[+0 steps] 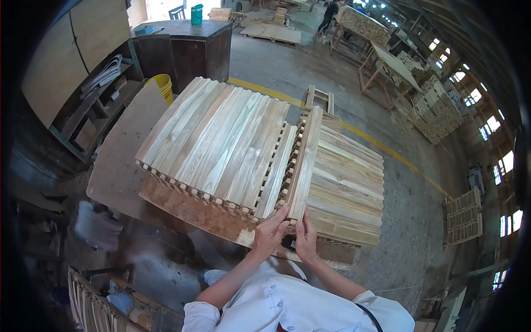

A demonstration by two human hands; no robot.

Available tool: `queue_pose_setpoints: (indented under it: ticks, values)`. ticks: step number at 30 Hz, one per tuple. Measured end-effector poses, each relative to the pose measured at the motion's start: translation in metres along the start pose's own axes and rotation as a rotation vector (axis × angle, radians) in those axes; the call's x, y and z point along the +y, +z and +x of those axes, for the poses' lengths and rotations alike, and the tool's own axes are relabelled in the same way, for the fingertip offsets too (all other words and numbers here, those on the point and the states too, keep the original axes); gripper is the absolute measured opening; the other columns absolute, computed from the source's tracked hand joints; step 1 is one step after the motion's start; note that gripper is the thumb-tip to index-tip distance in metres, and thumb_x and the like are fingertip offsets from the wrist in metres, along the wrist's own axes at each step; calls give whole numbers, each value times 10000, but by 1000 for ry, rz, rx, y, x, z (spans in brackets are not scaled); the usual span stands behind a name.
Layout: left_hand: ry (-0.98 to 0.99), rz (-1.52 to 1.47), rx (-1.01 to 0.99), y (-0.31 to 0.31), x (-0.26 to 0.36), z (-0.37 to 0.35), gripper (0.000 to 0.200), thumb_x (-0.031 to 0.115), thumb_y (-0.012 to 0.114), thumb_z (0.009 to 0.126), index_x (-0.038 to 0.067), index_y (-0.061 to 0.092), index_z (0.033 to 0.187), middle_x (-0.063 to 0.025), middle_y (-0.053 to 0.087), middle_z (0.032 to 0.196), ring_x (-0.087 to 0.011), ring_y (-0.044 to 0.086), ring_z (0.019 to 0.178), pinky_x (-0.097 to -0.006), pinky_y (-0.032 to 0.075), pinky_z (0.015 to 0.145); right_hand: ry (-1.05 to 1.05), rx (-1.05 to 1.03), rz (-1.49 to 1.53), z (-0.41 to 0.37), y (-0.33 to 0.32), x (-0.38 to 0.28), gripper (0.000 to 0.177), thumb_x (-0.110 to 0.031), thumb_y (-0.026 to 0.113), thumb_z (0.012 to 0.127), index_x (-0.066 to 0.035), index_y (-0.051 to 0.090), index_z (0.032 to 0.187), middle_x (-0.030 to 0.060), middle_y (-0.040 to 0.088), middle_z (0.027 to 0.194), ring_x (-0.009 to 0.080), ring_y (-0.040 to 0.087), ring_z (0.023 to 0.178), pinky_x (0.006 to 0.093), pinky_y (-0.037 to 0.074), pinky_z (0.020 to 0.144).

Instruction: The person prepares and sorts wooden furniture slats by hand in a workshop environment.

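Note:
A narrow stack of wooden slats [305, 166] lies lengthwise on the worktable, its near end between my two hands. My left hand [269, 233] presses along the left side of that end, fingers together. Against the right side is my right hand [306, 237], its fingers pointing forward along the wood. To the left lies a wide layer of pale wooden boards [213, 138] on small spacer blocks, with a single narrow board [276, 171] beside it. Another layer of boards [345, 188] sits to the right. The undersides of the fingers are hidden.
The brown worktable edge [188, 207] runs in front of me. A yellow bucket [161, 87], a dark cabinet [191, 58] and shelves [102, 105] stand at left. Beyond the yellow floor line [381, 145] are wood stacks [437, 113], and a person [329, 17] stands far off.

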State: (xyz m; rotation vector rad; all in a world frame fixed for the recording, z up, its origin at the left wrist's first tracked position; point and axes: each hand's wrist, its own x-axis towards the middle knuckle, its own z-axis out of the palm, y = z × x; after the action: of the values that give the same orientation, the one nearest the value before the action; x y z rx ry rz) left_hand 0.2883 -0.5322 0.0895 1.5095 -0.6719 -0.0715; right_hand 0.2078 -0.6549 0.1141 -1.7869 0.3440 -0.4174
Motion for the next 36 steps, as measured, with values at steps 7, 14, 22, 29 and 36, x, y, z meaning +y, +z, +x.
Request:
queue_pose_setpoints:
  ticks: [7,14,22,29,36]
  values:
    - [-27,-6,5,2,-2,-3,416,145,641,985,-22,589,1363,-200,625,1357,-329,594,1285,-401,467,1079,21,4,53,-1,3,9,589,-152,459,1061,61,248,1568,218,417,1557,247,410,1425,324,316,1156]
    - [-16,-17,29,3,0,-1,386,121,639,981,0,613,1347,-177,641,1342,-314,615,1260,-403,475,1074,-18,26,-50,0,2,2,595,-161,469,1059,45,250,1572,201,433,1554,224,441,1402,317,342,1137]
    - [113,147,79,4,-9,6,358,37,697,907,25,685,1264,-136,708,1230,-283,696,1125,-404,517,1026,-33,52,-55,-1,4,7,580,-145,475,1055,65,273,1556,215,438,1546,236,447,1403,323,338,1148]
    - [140,139,102,4,-11,9,317,26,718,886,23,720,1203,-119,728,1185,-275,713,1087,-399,535,1002,-15,56,-22,-2,4,8,556,-138,480,1055,68,309,1542,213,453,1535,245,452,1402,329,339,1150]
    - [91,88,99,6,-11,8,322,21,716,890,18,714,1212,-124,728,1184,-283,709,1096,-391,537,1005,-13,55,-2,-1,5,5,556,-128,483,1052,69,310,1542,210,458,1531,238,448,1403,329,335,1153]
